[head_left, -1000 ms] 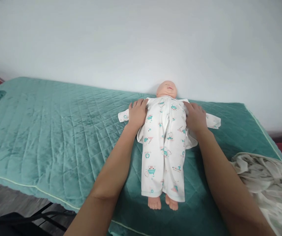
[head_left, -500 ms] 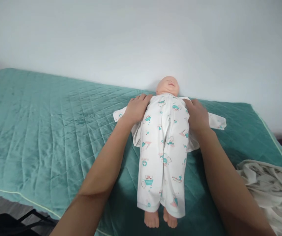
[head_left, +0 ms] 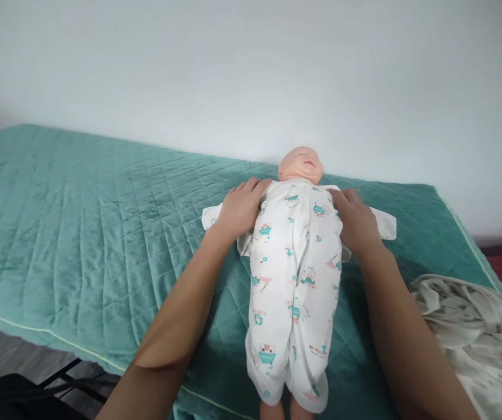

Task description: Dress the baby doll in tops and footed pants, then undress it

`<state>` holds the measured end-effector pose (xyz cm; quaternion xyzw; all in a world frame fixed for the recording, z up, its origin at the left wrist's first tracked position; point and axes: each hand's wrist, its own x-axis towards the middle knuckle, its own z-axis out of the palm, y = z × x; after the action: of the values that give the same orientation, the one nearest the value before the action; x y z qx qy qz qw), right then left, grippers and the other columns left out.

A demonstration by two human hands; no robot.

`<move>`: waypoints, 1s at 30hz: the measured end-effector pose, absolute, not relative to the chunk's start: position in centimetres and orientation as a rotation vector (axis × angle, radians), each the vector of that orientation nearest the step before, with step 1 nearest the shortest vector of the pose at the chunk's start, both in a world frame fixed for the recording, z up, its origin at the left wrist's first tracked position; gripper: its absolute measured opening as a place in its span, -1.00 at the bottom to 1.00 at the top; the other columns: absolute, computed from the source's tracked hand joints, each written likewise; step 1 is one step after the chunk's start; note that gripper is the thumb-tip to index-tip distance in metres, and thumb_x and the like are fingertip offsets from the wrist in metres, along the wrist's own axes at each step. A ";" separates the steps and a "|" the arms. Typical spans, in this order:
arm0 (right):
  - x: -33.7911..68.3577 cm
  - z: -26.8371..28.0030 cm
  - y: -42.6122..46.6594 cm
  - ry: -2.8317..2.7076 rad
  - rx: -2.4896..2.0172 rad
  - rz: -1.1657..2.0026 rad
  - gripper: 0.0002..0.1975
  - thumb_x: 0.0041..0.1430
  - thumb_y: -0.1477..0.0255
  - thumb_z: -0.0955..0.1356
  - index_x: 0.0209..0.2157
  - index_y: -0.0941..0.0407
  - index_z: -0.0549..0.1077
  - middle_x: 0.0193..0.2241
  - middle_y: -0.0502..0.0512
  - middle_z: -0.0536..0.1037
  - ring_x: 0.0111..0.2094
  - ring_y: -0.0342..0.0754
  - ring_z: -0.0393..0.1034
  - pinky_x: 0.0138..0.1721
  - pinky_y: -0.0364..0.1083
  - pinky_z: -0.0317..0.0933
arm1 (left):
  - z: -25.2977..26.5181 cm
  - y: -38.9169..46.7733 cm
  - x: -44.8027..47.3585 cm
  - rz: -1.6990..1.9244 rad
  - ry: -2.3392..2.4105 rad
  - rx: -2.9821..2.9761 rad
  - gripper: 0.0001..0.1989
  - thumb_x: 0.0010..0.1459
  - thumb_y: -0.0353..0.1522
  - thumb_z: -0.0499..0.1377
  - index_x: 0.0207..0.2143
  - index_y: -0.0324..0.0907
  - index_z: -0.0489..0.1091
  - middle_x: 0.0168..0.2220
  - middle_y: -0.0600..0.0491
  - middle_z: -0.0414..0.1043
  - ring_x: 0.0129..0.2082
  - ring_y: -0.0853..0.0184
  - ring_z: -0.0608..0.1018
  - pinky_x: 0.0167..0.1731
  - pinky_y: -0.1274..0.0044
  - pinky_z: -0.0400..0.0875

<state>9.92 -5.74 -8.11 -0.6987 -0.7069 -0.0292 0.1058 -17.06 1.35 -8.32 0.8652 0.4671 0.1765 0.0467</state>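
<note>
A baby doll lies on its back on the green quilted cover, head toward the wall. White printed trousers lie over its front from chest to ankles. A white top shows beneath, its sleeves spread out to both sides. My left hand is at the trousers' upper left edge, closed on the cloth near the doll's shoulder. On the opposite edge my right hand grips the trousers, thumb toward the chest. Some fingertips are hidden by cloth. The doll's feet run out of view at the bottom.
The quilted cover spreads over a bed against the white wall. A crumpled pale cloth lies beside my right forearm. A black object with a frame stands on the floor at lower left.
The view has shifted slightly, so the doll and my hands sit lower in it and the feet are now cut off. Both hands stay at the trousers' upper sides.
</note>
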 end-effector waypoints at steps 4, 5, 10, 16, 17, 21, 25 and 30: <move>9.6 -8.4 -6.4 -2.049 -2.078 -0.115 -0.50 0.31 0.40 0.16 0.27 0.03 0.22 0.03 0.30 0.40 0.00 0.23 0.33 -0.08 0.10 0.23 | -8.6 0.5 -17.2 0.549 1.501 2.594 -0.41 0.25 -0.47 -0.04 0.32 0.04 0.18 0.25 -0.01 0.33 0.19 0.12 0.40 0.12 0.31 0.33; 9.6 -8.6 -6.4 -2.038 -2.098 -0.117 -0.49 0.31 0.41 0.16 0.27 0.03 0.22 0.03 0.30 0.40 0.01 0.23 0.32 -0.06 0.11 0.22 | -8.8 0.4 -17.2 0.532 1.522 2.584 -0.40 0.24 -0.47 -0.04 0.32 0.04 0.18 0.26 -0.01 0.32 0.20 0.12 0.39 0.13 0.30 0.32; 9.9 -9.6 -6.2 -1.956 -2.166 -0.085 -0.50 0.30 0.37 0.18 0.25 0.03 0.27 0.09 0.33 0.41 0.04 0.28 0.31 -0.02 0.18 0.23 | -9.8 0.7 -18.1 0.595 1.496 2.516 -0.37 0.17 -0.44 0.04 0.30 0.02 0.23 0.29 0.02 0.31 0.22 0.10 0.38 0.16 0.27 0.33; 13.4 -10.7 -5.7 -1.858 -2.109 0.158 -0.46 0.15 0.23 0.35 0.17 0.00 0.41 0.11 0.30 0.44 0.07 0.31 0.35 0.04 0.22 0.25 | -11.2 0.3 -20.2 0.922 1.684 2.249 -0.53 0.14 -0.45 0.04 0.08 -0.04 0.44 0.10 0.07 0.51 0.11 0.23 0.50 0.13 0.41 0.36; 14.2 -11.0 -5.6 -1.856 -2.069 0.198 -0.46 0.12 0.24 0.37 0.15 0.01 0.43 0.10 0.30 0.45 0.07 0.30 0.36 0.05 0.22 0.26 | -11.3 0.1 -20.4 0.951 1.780 2.198 -0.57 0.16 -0.44 0.03 0.04 -0.04 0.46 0.06 0.07 0.53 0.09 0.23 0.51 0.11 0.40 0.37; 15.6 -11.9 -6.0 -1.841 -1.894 0.194 -0.48 0.07 0.27 0.40 0.10 0.03 0.46 0.07 0.25 0.49 0.12 0.25 0.36 0.14 0.23 0.23 | -11.6 -0.5 -20.2 0.978 1.979 2.075 -0.67 0.24 -0.39 0.02 -0.02 -0.03 0.47 0.00 0.05 0.57 0.08 0.21 0.52 0.17 0.33 0.30; 12.4 -9.2 -7.9 -1.735 -1.703 0.082 -0.58 0.18 0.28 0.34 0.07 0.06 0.43 0.13 0.24 0.44 0.19 0.17 0.32 0.22 0.18 0.20 | -12.0 -0.5 -19.6 0.981 2.031 2.035 -0.70 0.30 -0.32 0.01 0.00 -0.02 0.44 0.01 0.02 0.57 0.09 0.16 0.50 0.32 0.17 0.09; 2.6 -3.3 -7.3 -2.045 -1.469 0.130 -0.66 0.33 0.35 0.22 0.08 0.05 0.41 0.09 0.20 0.50 0.15 0.10 0.36 0.19 0.10 0.23 | -12.3 -0.2 -19.2 0.973 2.032 2.030 -0.71 0.34 -0.22 0.00 -0.02 -0.03 0.42 0.01 -0.01 0.56 0.08 0.13 0.51 0.35 0.09 -0.03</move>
<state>2.62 -7.28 -3.27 -0.5548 -0.7725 0.0491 0.3051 -19.20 -0.20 -12.26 0.6685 0.6689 0.3204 0.0544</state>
